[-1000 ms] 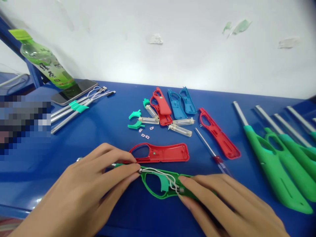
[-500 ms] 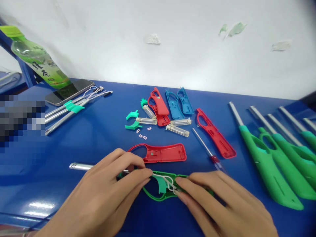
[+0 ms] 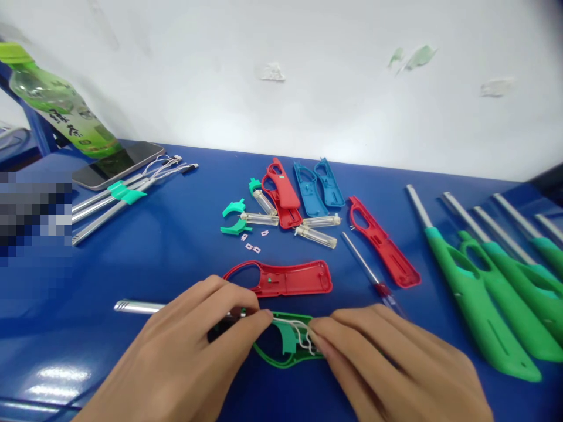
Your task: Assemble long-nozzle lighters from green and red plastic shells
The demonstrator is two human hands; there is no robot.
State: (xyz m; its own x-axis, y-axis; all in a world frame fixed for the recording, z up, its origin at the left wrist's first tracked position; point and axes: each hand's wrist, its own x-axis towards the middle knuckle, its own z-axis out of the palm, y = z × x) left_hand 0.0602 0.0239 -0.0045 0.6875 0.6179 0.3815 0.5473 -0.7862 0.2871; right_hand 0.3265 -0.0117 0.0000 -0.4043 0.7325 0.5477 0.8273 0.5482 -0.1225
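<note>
Green half-shell (image 3: 302, 355): lies near the blue surface (image 3: 145, 264)'s front edge (visible left of the hands); left hand (image 3: 189, 351) pinches white wires (image 3: 295, 323), right hand (image 3: 391, 363) grips the shell's right end. Bottle (image 3: 73, 124): stands near far-left corner, label characters blurred.

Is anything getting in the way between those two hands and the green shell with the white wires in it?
Nothing visible is: the left hand pinches the white wires at the green shell, and the right hand is at its other end. The nearest red shell lies beyond, not between.
</note>
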